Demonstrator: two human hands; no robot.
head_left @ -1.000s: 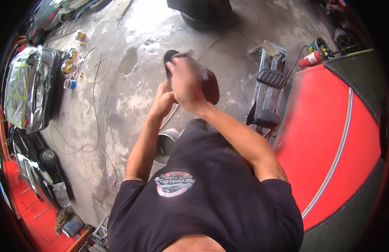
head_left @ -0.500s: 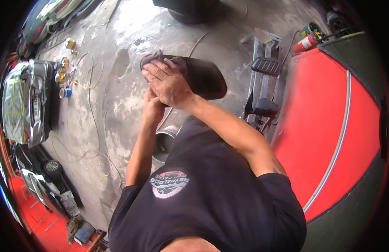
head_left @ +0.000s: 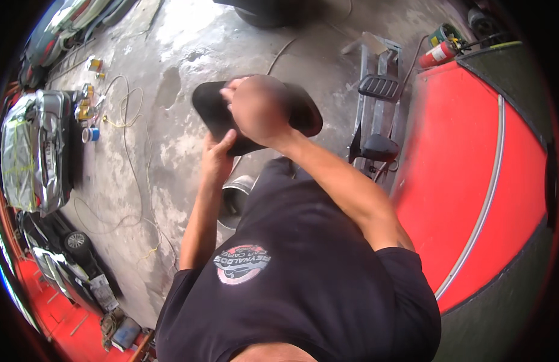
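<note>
A glossy black, rounded panel (head_left: 210, 108), shaped like a car side-mirror cover, is held level in front of my waist. My left hand (head_left: 218, 154) grips its near left edge, thumb on top and fingers underneath. Across the panel's upper face lies my right hand (head_left: 258, 111), blurred by motion, its fingertips bent toward the left. The dark cloth seen under this palm a moment earlier is now mostly hidden by the hand. At my legs stands an open, pale round bucket (head_left: 231, 205).
To the right, a metal stand (head_left: 382, 114) carries a slatted black piece (head_left: 379, 86) and a black side mirror (head_left: 379, 148). Beyond are a red panel (head_left: 472, 181) and a fire extinguisher (head_left: 437, 54). Hoses (head_left: 126, 151), paint cans (head_left: 90, 134) and a partly masked car (head_left: 26, 151) occupy the left.
My right hand has slid from the panel's left end toward its middle and right, with the cloth passing from clear view. My left thumb now shows on the panel's near edge.
</note>
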